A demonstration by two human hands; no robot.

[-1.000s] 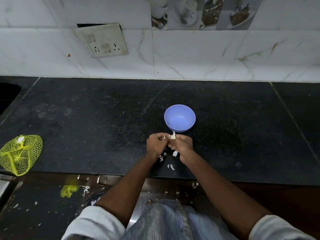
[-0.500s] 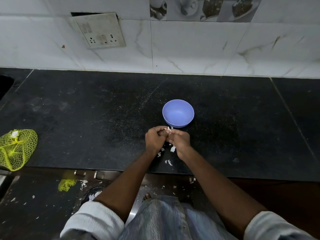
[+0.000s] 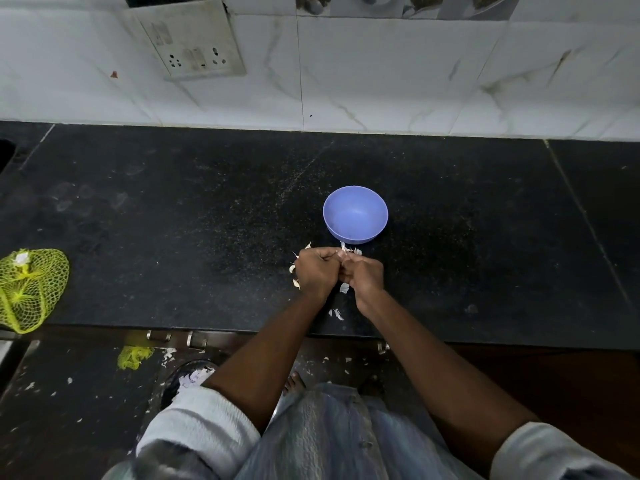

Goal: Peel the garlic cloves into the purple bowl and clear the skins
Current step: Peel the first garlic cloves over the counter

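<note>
Working at the front edge of the black worktop (image 3: 173, 220), the person is judged to be early in the job. The purple bowl (image 3: 355, 215) stands near the middle of the worktop, just behind the hands, and no peeled clove can be made out inside it. The left hand (image 3: 316, 271) and right hand (image 3: 364, 274) are pressed together, fingers curled around a garlic clove (image 3: 344, 249), of which only a pale tip shows between them; how much skin it wears cannot be told. A yellow net bag (image 3: 29, 289) lies at the left edge, well apart; what it contains cannot be made out. Torn skins (image 3: 344, 288) lie scattered on the worktop around and under the hands, and more flecks dot the floor below, so clearing them is not yet done.
</note>
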